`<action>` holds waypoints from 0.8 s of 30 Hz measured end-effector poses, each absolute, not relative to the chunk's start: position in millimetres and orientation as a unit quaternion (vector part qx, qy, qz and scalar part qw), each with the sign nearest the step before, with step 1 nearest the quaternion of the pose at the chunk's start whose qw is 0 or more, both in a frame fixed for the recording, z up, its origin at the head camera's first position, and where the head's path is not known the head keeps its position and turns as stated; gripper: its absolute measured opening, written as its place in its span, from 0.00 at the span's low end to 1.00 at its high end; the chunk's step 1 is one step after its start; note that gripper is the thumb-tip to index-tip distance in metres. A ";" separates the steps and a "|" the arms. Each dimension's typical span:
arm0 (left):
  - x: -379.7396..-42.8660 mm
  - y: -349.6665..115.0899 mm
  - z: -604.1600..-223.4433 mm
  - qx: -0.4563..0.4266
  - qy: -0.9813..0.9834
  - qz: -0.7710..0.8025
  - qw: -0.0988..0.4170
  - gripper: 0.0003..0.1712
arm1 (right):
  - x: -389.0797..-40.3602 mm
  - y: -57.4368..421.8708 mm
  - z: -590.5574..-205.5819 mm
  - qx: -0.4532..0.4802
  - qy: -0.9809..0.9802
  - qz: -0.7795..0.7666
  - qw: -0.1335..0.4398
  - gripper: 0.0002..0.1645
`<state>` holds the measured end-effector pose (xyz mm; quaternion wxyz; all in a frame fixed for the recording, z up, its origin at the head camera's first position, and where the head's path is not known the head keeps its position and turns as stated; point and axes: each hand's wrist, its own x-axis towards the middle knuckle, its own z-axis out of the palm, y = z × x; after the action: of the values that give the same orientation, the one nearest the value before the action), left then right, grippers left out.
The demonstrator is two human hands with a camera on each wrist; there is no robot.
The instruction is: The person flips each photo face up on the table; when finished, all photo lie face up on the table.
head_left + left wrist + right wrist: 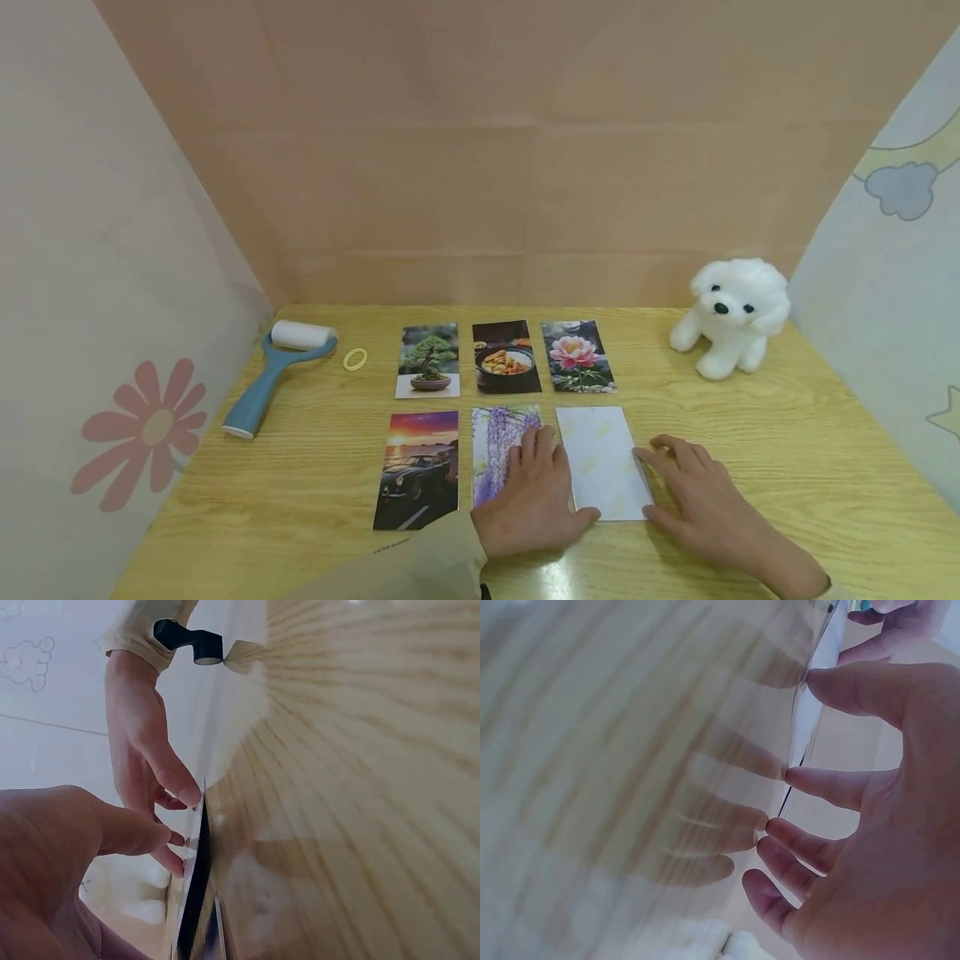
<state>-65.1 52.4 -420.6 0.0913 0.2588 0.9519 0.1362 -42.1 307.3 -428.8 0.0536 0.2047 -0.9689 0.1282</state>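
A white card (603, 467) with faint yellow marks lies at the right end of the front row, the side with no picture showing. My right hand (701, 504) touches its right edge with the thumb and index fingertips; the right wrist view shows the fingers (829, 784) extended along that edge. My left hand (532, 500) lies across the wisteria picture card (491, 437), partly hiding it. The left thumb reaches the white card's lower edge, its other fingers pointing forward. In the left wrist view, the card's thin dark edge (196, 877) shows beneath the fingertips.
Left of the hands lies a car picture card (420, 467). Behind are a bonsai card (429, 362), a food card (506, 358) and a flower card (577, 357). A lint roller (273, 371) and a yellow ring (355, 359) lie left; a white plush dog (731, 321) stands right.
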 end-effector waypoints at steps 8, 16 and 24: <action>-60.2 56.3 -412.0 0.238 0.934 0.247 0.103 0.48 | -42.6 307.1 -428.6 0.209 -0.965 0.151 0.052 0.37; -56.6 59.5 -408.4 0.267 0.830 0.479 0.101 0.40 | -38.5 292.5 -417.5 0.188 -0.949 0.247 0.056 0.19; -55.9 63.3 -407.9 0.301 0.776 0.540 0.128 0.42 | -39.1 275.8 -391.5 0.097 -0.922 0.367 -0.073 0.30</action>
<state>-55.9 63.3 -407.9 0.1283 0.3014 0.7755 0.5397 -39.1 275.8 -391.5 -0.0735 0.0966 -0.9222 0.3671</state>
